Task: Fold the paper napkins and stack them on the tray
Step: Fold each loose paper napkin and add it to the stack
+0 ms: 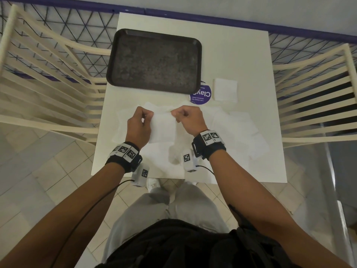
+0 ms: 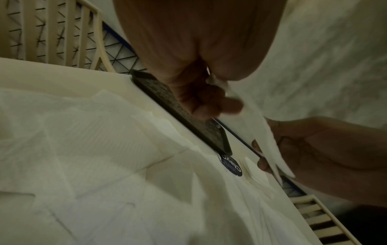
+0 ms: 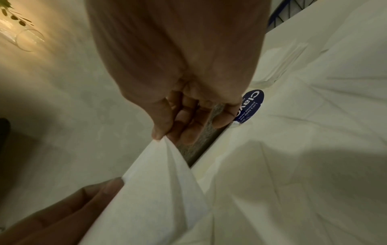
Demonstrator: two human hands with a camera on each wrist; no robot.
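One napkin in hand: a white paper napkin (image 1: 163, 127) is held up above the table (image 1: 251, 60) by its top corners, hanging doubled; the fold is judged under way, not finished.
Left hand: the left hand (image 1: 139, 124) is curled, with thumb and fingertips pinching the napkin's left top corner; the pinch is confirmed in the left wrist view.
Right hand: the right hand (image 1: 188, 119) is curled likewise, and the right top corner is pinched between thumb and forefinger, as shown in the right wrist view.
Loose napkins: several unfolded napkins (image 1: 239, 130) are spread flat and overlapping across the near half of the table, under and beside the hands; an exact count cannot be made, white on white.
Folded napkin: a small folded square (image 1: 225, 89) is seen further back, on the table just right of a round blue sticker (image 1: 201, 95), not on the tray.
Tray: the dark tray (image 1: 154, 60) is placed at the far left of the table, and nothing is stacked on it.
Progress: an early stage is judged; most folding and all stacking are left.
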